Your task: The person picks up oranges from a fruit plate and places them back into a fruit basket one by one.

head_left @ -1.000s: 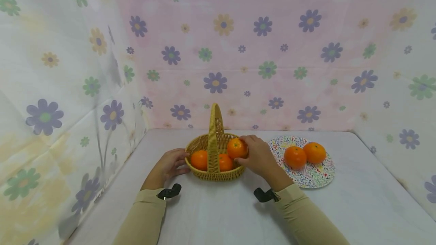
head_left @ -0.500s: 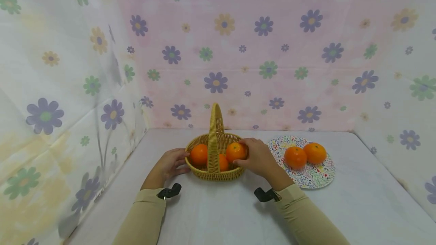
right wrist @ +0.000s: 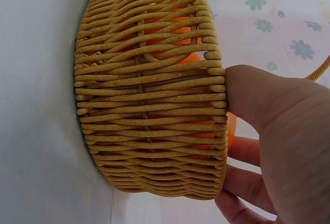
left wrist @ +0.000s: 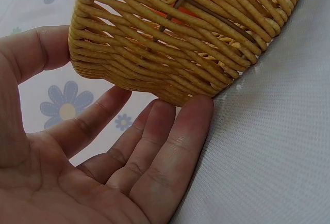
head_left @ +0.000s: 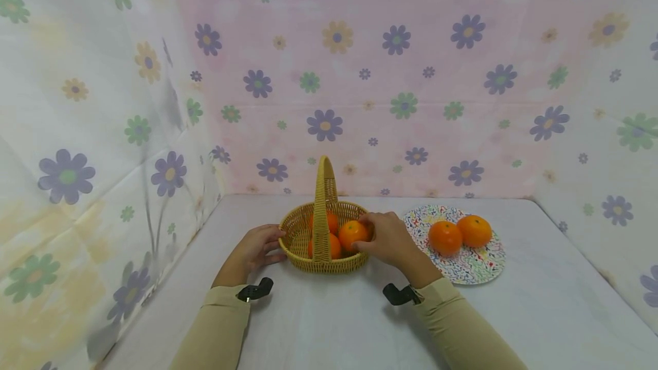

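My left hand holds the end of the yellow wicker basket, thumb at the rim and other fingertips near the base in the left wrist view. Inside the basket are three oranges. One orange lies against the right side, with my right hand gripping it over the rim. Another orange sits behind the handle's front foot, and a third orange is farther back, partly hidden by the handle. In the right wrist view, the woven wall hides most of the fruit.
To the right of the basket lies a round speckled plate bearing two oranges side by side. A white cloth covers the table. Flower-printed curtains stand around the back and sides.
My right hand has lowered its orange deeper into the basket and slightly left. The orange at the basket's left end has rolled back and right, behind the handle. My left hand has stayed in place.
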`<action>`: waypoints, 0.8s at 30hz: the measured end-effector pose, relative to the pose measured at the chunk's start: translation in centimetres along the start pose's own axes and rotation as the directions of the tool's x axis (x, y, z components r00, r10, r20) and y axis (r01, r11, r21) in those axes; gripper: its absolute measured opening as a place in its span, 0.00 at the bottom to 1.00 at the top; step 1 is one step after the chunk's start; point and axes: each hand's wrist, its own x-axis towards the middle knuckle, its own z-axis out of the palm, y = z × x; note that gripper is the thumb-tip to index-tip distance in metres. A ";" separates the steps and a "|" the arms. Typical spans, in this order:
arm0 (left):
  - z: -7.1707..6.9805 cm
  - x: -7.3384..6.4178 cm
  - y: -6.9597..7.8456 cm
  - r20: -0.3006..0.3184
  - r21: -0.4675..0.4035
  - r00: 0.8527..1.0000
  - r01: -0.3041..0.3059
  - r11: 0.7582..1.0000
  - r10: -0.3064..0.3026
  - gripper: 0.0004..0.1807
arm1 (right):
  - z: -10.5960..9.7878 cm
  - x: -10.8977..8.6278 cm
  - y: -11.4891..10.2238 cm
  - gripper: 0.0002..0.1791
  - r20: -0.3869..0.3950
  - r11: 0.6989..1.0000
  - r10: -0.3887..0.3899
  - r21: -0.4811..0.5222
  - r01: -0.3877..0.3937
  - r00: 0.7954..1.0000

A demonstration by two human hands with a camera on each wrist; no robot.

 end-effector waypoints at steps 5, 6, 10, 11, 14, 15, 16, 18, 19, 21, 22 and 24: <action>0.0 0.0 0.1 -0.001 0.007 1.000 -0.003 1.000 0.003 0.26 | 0.0 0.1 0.0 0.32 0.004 1.000 0.008 -0.014 -0.008 1.000; 0.0 0.0 0.1 0.001 0.011 1.000 -0.004 1.000 0.004 0.26 | 0.0 0.0 0.0 0.32 0.004 1.000 0.009 -0.014 -0.009 1.000; 0.0 0.0 0.1 -0.005 0.005 1.000 -0.003 1.000 0.003 0.26 | 0.0 0.0 -0.1 0.32 0.004 0.999 0.012 -0.031 -0.012 1.000; 0.0 0.0 0.1 -0.005 0.005 1.000 -0.002 1.000 0.002 0.26 | 0.0 -0.1 -0.1 0.32 0.008 0.999 0.018 -0.034 -0.018 1.000; 0.0 0.0 0.1 -0.011 -0.001 1.000 0.002 1.000 -0.002 0.26 | 0.0 -0.2 -0.3 0.31 0.026 0.999 0.035 -0.031 -0.034 0.999; 0.0 0.0 0.0 -0.011 -0.001 1.000 0.004 1.000 -0.004 0.26 | 0.0 -0.2 -0.3 0.30 0.031 0.999 0.040 -0.030 -0.039 0.999; 0.0 0.1 0.0 -0.010 0.001 1.000 0.005 1.000 -0.005 0.26 | 0.0 -0.3 -0.4 0.30 0.037 0.999 0.044 -0.028 -0.043 0.998; 0.0 0.0 0.0 -0.009 0.004 1.000 0.005 1.000 -0.005 0.25 | 0.0 -0.3 -0.4 0.29 0.040 0.999 0.044 -0.024 -0.043 0.998; 0.0 0.0 0.0 -0.005 0.008 1.000 0.003 1.000 -0.003 0.26 | 0.0 -0.3 -0.4 0.29 0.039 0.999 0.042 -0.026 -0.041 0.998; 0.0 0.0 0.0 0.001 0.011 1.000 -0.001 1.000 0.001 0.26 | 0.0 -0.4 -0.4 0.29 0.034 0.999 0.038 -0.030 -0.037 0.999; 0.0 0.0 0.0 0.003 0.011 1.000 -0.003 1.000 0.003 0.26 | 0.0 -0.4 -0.5 0.29 0.033 0.999 0.036 -0.029 -0.035 0.999; 0.0 0.0 0.0 0.006 0.013 1.000 -0.006 1.000 0.006 0.26 | 0.0 -0.4 -0.4 0.28 0.030 0.999 0.032 -0.029 -0.031 0.999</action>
